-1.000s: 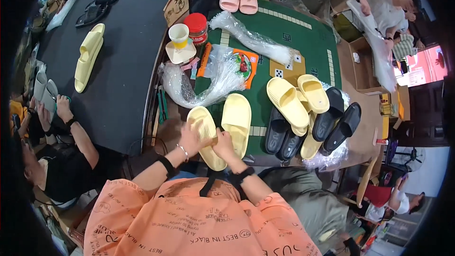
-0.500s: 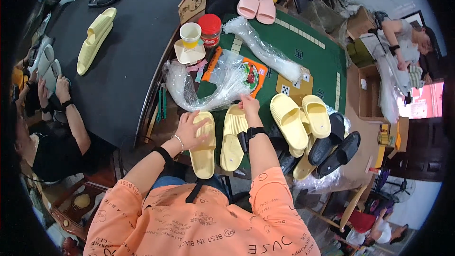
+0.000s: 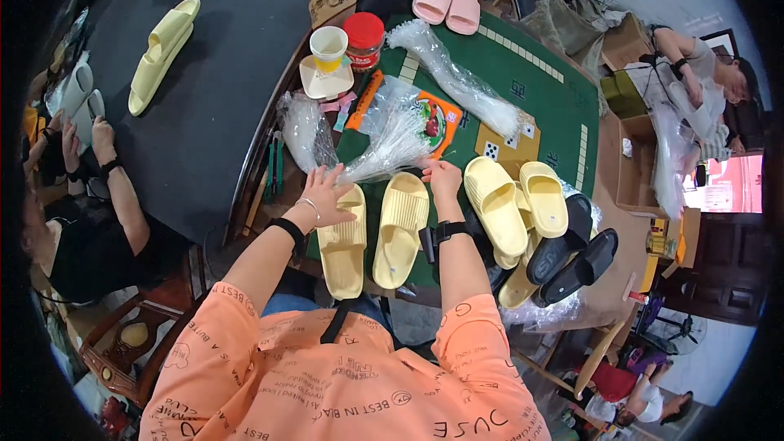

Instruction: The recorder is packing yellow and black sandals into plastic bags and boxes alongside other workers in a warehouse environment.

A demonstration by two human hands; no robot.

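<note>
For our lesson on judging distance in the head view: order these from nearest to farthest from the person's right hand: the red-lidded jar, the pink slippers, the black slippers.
From the right hand:
1. Black slippers, just to its right at the table's near edge.
2. Red-lidded jar, up and left, beside a paper cup.
3. Pink slippers, at the far edge of the green mat.

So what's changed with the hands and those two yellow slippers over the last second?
Both hands let go of the pair of yellow slippers and moved forward: the left hand and the right hand now reach to the clear plastic bags. The slippers stay side by side on the green table.
</note>
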